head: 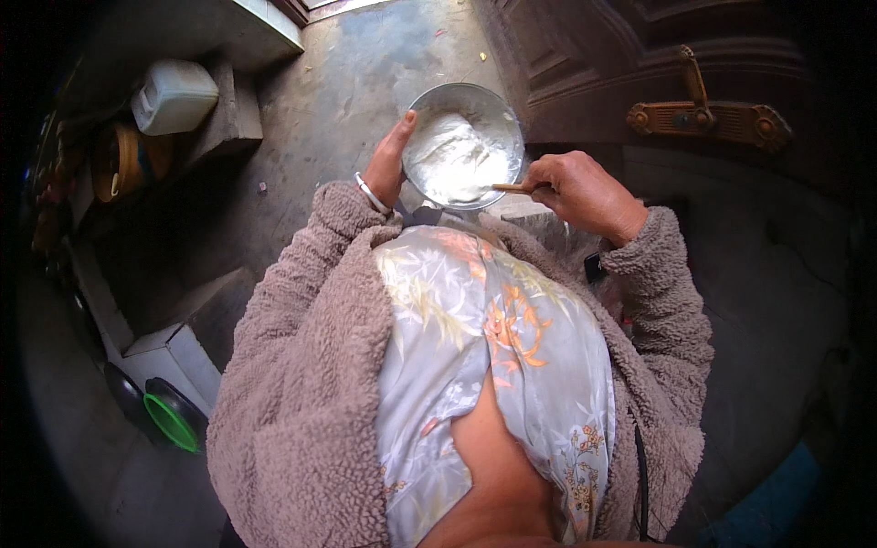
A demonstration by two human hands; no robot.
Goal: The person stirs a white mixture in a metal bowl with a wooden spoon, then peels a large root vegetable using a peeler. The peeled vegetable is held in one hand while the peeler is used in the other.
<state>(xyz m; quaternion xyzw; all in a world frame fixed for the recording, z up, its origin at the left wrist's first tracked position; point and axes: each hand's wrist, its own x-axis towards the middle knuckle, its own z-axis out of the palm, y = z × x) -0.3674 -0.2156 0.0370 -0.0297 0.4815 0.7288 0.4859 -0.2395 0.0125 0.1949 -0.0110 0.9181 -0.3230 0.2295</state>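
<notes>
A round metal bowl (pixel 419 179) holds a white, wet-looking dough or batter (pixel 455 154). My left hand (pixel 390 157) grips the bowl's left side, thumb up over the rim and a pale bangle at the wrist; its other fingers are hidden behind the bowl. On the right, my right hand (pixel 579 192) is closed around thin wooden sticks, probably chopsticks (pixel 508 188). They cross the bowl's lower right rim, and their tips touch the white mass.
A dark wooden door with an ornate brass-coloured handle (pixel 709 123) stands at upper right. At left are a white plastic jerrycan (pixel 179 96) on a ledge and a yellowish bucket (pixel 127 161). Lower left, a green-rimmed basin (pixel 171 423) leans near a white box (pixel 175 363).
</notes>
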